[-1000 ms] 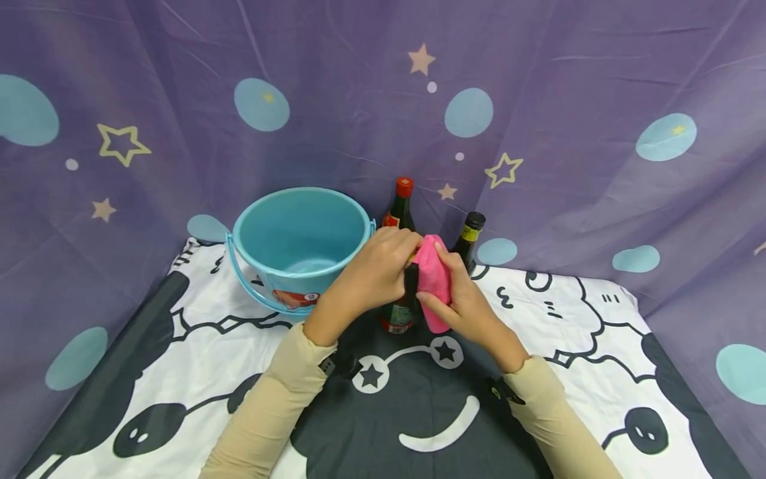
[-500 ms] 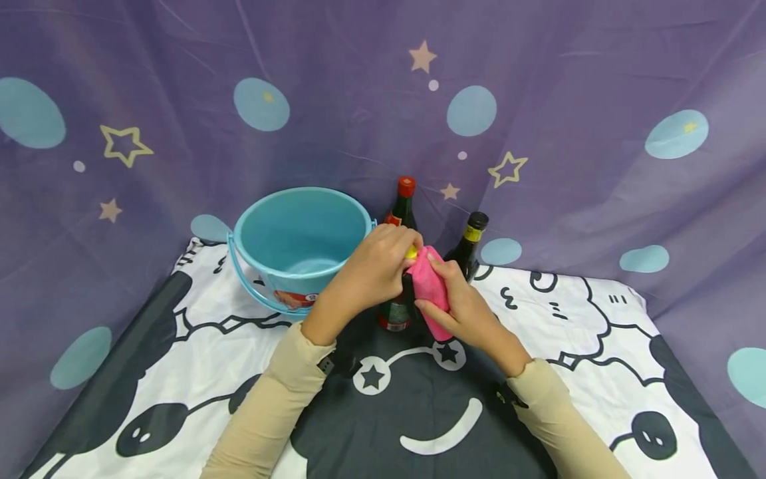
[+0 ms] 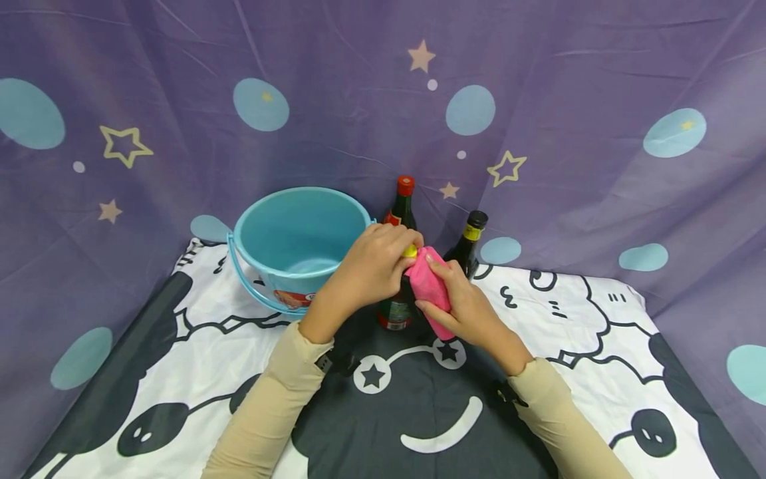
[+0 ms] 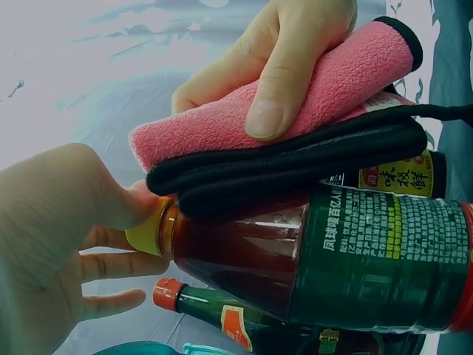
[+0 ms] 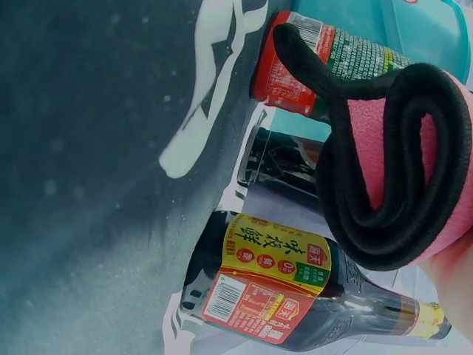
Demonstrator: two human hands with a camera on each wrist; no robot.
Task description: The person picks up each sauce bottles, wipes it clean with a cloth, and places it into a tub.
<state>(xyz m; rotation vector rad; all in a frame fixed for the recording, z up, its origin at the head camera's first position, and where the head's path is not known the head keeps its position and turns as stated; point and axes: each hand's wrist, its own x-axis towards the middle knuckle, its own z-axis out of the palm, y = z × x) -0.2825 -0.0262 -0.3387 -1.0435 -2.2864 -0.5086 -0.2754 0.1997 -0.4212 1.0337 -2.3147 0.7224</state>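
My left hand [image 3: 381,261] pinches the yellow cap [image 4: 150,231] of a bottle with a green label [image 4: 377,259], thumb and index finger at the cap, the other fingers stretched past it. The bottle stands upright, its red base band [image 5: 287,68] showing in the right wrist view. My right hand [image 3: 465,303] grips a folded pink towel [image 3: 428,286] with black edging, thumb pressed along it. In the left wrist view the towel [image 4: 273,96] lies against the bottle's neck and shoulder. In the head view the towel and left hand hide most of the bottle's upper part.
Behind stands a red-capped bottle [image 3: 404,206]. To the right is a black-capped soy sauce bottle [image 3: 469,236] with a yellow and red label [image 5: 270,274]. A light blue bucket [image 3: 281,276] with its handle down stands at left. A purple curtain [image 3: 359,80] hangs behind the patterned cloth [image 3: 197,372].
Compared with a second ago, the right hand and towel have come slightly down and tilted, exposing more of the yellow cap. The left hand stays at the cap. Little differs over the last half second.
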